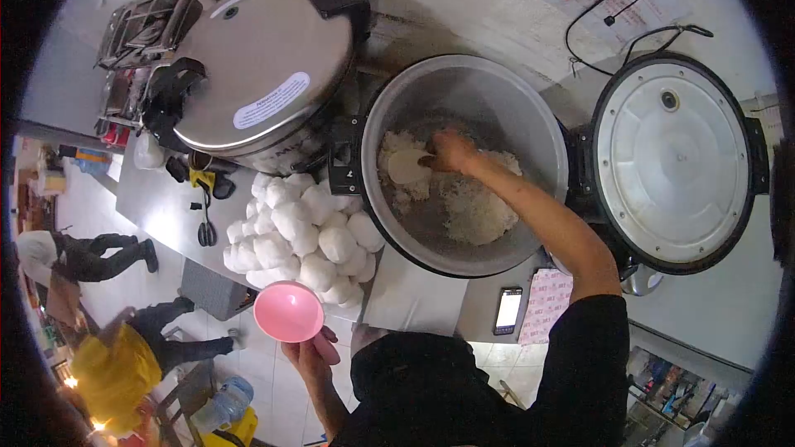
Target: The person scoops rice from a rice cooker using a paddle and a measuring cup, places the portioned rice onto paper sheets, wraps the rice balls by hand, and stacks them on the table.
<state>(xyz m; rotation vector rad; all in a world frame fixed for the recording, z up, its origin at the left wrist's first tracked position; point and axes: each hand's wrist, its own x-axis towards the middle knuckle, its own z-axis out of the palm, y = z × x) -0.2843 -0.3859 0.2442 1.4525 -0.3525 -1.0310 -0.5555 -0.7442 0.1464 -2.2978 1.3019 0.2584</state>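
My left hand (310, 362) is closed around the handle of a pink plastic scoop (288, 312), with its round bowl facing up and nothing visible inside. Deep in a large rice cooker pot (530, 108), my right hand (451, 151) grips a pale rice paddle (407, 165); the handle is mostly hidden by the fingers. Cooked rice (480, 211) lies low in the pot, clumped around the paddle and under my forearm. Just beyond the scoop is a heap of white rounded bundles (294, 228).
A second, lidded cooker (265, 58) stands left of the pot. The open lid (681, 161) leans to the right. A phone (508, 310) and pink printed paper (546, 306) lie near the front edge. Scissors (205, 223) rest on the left. Two people (116, 372) are at the far left.
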